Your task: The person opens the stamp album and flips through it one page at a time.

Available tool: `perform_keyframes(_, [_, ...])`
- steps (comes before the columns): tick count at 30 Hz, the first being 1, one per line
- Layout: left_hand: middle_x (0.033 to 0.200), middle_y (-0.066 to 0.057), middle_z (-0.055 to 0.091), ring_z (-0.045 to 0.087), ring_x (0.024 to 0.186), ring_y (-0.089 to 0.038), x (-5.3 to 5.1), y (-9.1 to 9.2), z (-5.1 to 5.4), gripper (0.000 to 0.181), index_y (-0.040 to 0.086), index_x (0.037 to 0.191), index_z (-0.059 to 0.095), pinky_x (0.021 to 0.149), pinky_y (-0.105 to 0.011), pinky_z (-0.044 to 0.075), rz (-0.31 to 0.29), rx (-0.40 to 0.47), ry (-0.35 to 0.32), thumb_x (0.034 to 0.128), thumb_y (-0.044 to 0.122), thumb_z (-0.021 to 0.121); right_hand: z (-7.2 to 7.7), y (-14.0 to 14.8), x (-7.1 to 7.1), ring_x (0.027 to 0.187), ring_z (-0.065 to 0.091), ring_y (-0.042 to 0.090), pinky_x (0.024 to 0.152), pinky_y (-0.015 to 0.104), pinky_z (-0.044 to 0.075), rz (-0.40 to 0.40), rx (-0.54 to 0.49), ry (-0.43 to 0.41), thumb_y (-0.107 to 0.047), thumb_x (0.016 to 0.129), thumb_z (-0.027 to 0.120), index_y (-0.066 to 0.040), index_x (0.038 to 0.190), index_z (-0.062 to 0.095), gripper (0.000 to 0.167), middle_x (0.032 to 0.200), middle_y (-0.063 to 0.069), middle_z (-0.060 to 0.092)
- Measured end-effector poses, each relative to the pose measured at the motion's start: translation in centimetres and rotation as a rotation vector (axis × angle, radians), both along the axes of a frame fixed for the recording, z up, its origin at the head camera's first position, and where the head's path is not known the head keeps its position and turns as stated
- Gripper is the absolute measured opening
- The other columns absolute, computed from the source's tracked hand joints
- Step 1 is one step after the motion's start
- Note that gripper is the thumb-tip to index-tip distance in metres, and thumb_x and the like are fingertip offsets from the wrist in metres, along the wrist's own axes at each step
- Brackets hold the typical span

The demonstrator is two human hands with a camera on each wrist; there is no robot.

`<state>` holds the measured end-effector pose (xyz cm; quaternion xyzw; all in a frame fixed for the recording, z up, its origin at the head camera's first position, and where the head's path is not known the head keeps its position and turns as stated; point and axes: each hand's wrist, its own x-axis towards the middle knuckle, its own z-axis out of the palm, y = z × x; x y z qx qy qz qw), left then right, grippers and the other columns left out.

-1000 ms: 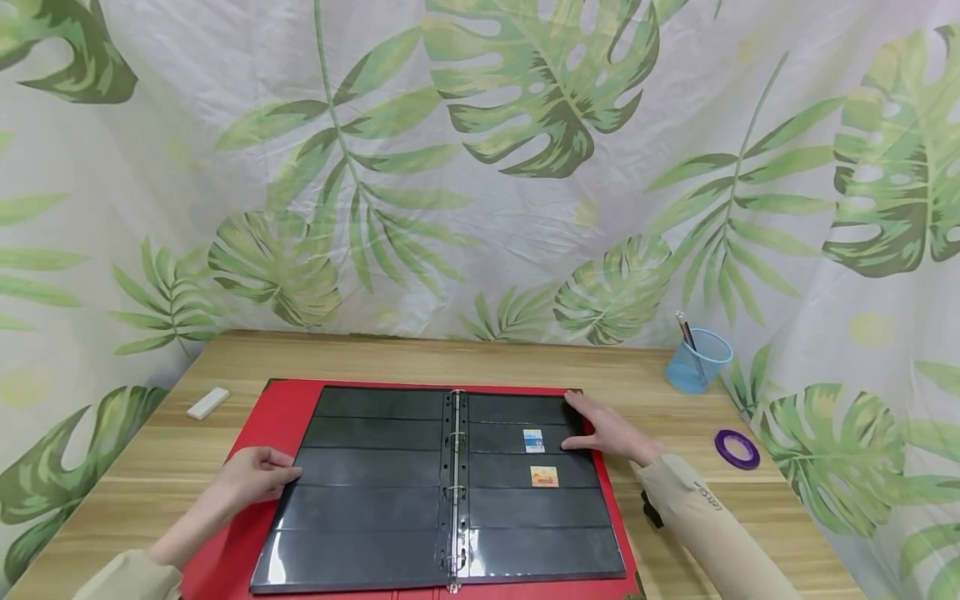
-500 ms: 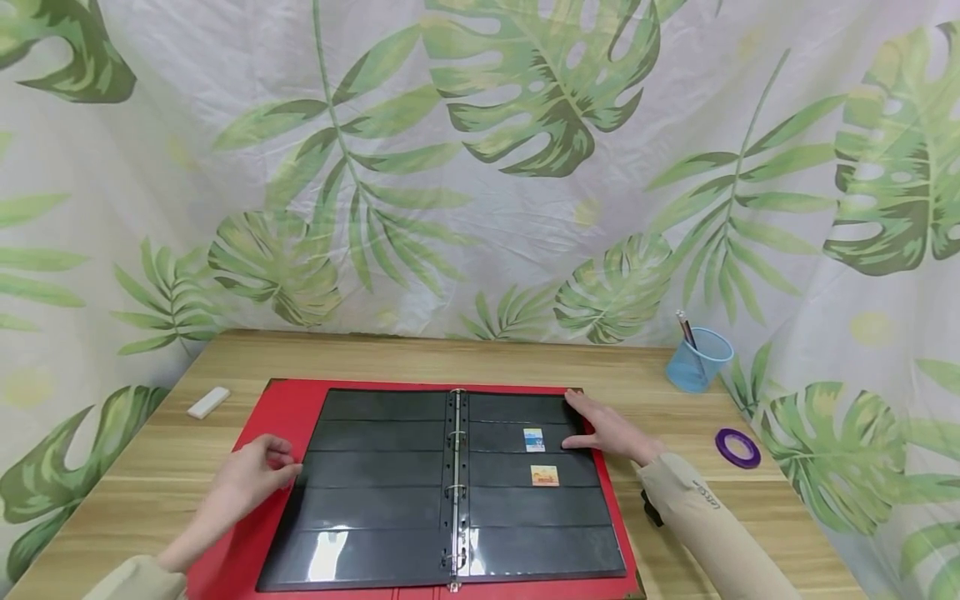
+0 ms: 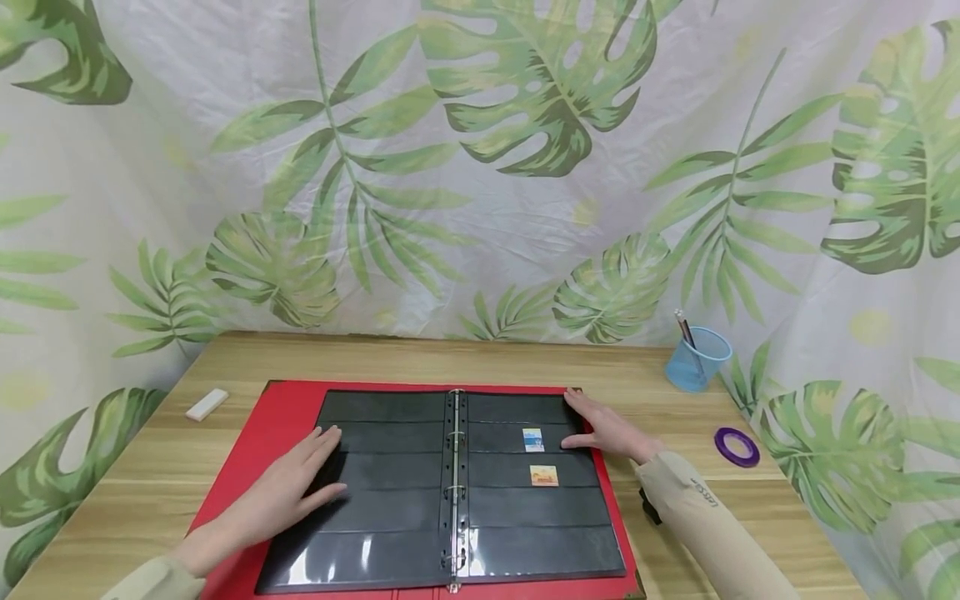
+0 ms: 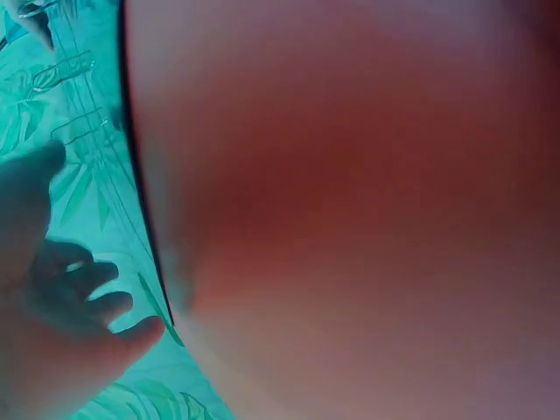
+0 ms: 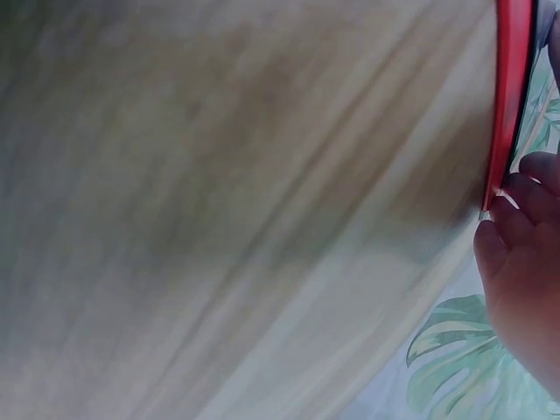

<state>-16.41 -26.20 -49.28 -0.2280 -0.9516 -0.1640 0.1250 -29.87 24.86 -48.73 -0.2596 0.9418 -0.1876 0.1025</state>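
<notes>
A red ring binder (image 3: 251,425) lies open on the table, with black pocket pages on both sides of its metal rings (image 3: 455,467). Two small stamps sit on the right page (image 3: 540,550): a blue-and-white stamp (image 3: 533,440) above an orange-yellow stamp (image 3: 543,476). Over the outer part of the left page (image 3: 375,508) lies my left hand (image 3: 288,483), its fingers extended and thumb spread. My right hand (image 3: 603,429) rests on the right page's upper outer edge, fingers and thumb apart. The right wrist view shows that hand (image 5: 529,254) by the red cover edge (image 5: 510,96).
A white block (image 3: 207,404) lies on the table's left side. At the back right stands a blue mesh cup (image 3: 690,371) with pencils, and a purple tape roll (image 3: 737,448) lies nearer. A small black object (image 3: 649,506) shows beside my right sleeve. Leaf-printed cloth hangs behind.
My left hand has let go of the left page's outer edge, then moved right onto the page with its fingers straightening. The right hand and both stamps have stayed put.
</notes>
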Motion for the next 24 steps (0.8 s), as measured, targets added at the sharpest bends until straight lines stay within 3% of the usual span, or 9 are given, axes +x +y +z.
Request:
perform_keyframes(2, [0.151,-0.021,0.046,0.042,0.138,-0.048,0.19,-0.05,-0.25,0.080,-0.002,0.145,0.046,0.105,-0.062,0.043,-0.008,-0.050,-0.063,0.0876,0.048,0.070,-0.02,-0.02,0.04,0.151,0.023,0.042,0.118,0.058,0.029,0.007,-0.006,0.006,-0.048,0.087,0.071,-0.001,0.155,0.028,0.094,0.164,0.020,0.024])
perform_keyframes(6, [0.156,-0.017,0.042,0.039,0.142,-0.045,0.42,-0.14,-0.58,0.084,0.005,0.148,0.045,0.108,-0.065,0.038,-0.010,-0.133,-0.120,0.0880,0.061,0.062,0.02,-0.16,0.17,0.151,0.024,0.041,0.118,0.057,0.030,0.009,-0.006,0.014,-0.047,0.087,0.072,-0.001,0.154,0.030,0.092,0.163,0.020,0.025])
perform_keyframes(24, [0.155,-0.015,0.043,0.043,0.141,-0.041,0.58,-0.01,-0.74,0.085,0.007,0.147,0.047,0.106,-0.065,0.039,-0.003,-0.160,-0.117,0.0860,0.064,0.063,-0.24,-0.25,0.22,0.146,0.035,0.041,0.115,0.055,0.036,0.032,-0.024,0.074,-0.041,0.085,0.076,0.003,0.150,0.038,0.087,0.157,0.025,0.036])
